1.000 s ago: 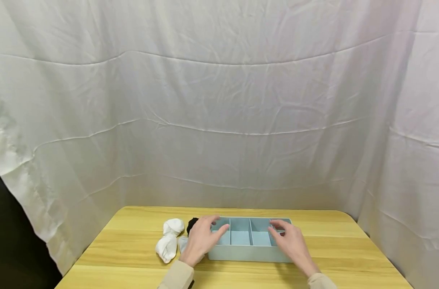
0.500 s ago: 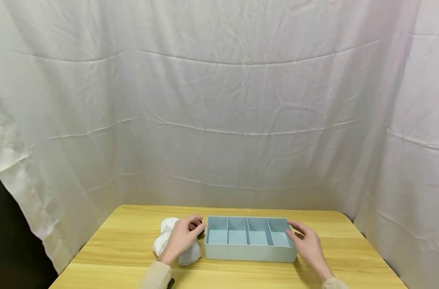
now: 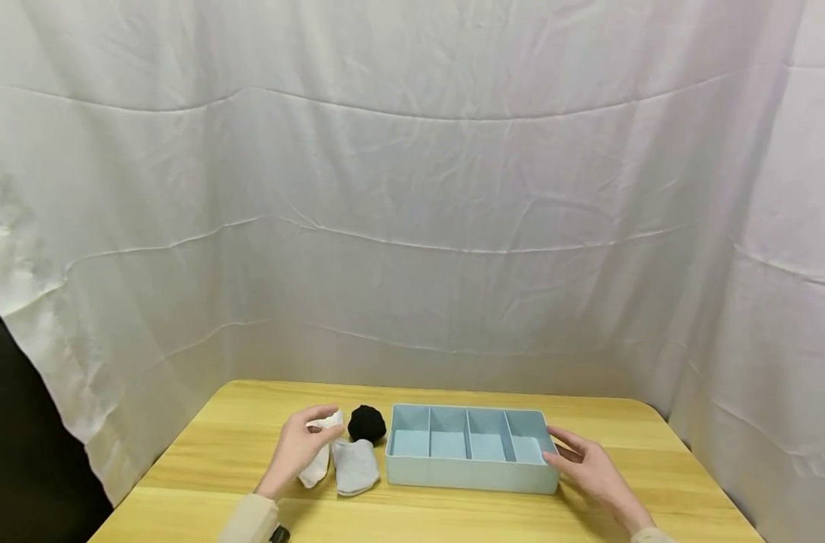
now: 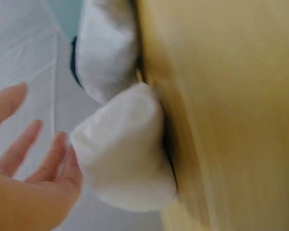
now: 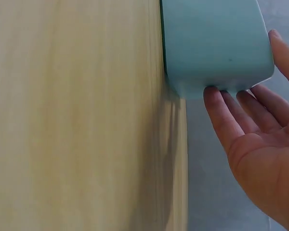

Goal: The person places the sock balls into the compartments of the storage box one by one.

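Observation:
My left hand (image 3: 299, 451) is over the white rolled socks, with loosely bent, spread fingers and nothing in its grasp. One white sock roll (image 4: 125, 149) lies beside its fingertips in the left wrist view; another white roll (image 3: 331, 419) is partly hidden behind the hand. A light grey sock roll (image 3: 356, 467) and a black one (image 3: 367, 424) sit between this hand and the pale blue divided box (image 3: 472, 474). At the box's right end is my right hand (image 3: 592, 469), its fingertips against the end wall and the thumb at a corner in the right wrist view.
Several compartments divide the box, and their bare floors show. The wooden table (image 3: 521, 516) reaches to a white curtain (image 3: 453, 226) at the back and sides. Something black (image 3: 19, 445) stands at the far left.
My left hand has moved left, off the box and past the black and grey rolls to the white ones. My right hand has shifted right, from above the box to its end.

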Demonstrator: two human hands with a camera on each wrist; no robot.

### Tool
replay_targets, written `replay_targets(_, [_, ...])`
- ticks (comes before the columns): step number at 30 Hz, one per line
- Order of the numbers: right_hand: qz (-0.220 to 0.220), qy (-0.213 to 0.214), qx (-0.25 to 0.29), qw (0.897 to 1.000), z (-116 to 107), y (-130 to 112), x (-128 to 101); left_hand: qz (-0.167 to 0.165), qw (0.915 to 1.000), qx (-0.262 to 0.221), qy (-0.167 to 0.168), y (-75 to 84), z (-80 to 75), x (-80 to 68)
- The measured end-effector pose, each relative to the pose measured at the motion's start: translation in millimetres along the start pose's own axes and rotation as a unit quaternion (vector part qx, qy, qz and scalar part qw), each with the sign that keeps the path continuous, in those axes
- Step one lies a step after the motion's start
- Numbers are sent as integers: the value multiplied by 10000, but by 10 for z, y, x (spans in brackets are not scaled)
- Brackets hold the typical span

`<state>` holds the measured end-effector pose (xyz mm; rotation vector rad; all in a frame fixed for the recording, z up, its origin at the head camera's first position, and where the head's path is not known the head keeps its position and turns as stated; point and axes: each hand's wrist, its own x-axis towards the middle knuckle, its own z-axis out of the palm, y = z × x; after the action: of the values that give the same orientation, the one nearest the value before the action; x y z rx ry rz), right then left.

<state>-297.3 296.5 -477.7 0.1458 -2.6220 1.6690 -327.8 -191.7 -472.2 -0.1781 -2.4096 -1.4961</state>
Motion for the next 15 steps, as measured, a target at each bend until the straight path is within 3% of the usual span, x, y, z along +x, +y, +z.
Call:
replay_targets(4, [94, -71, -83, 9999, -7, 29, 1, -446, 9987, -213, -145, -21, -60, -4])
replay_targets(15, [214, -6, 173, 9996, 10, 56, 7, -928, 9938, -312, -533, -137, -205, -20])
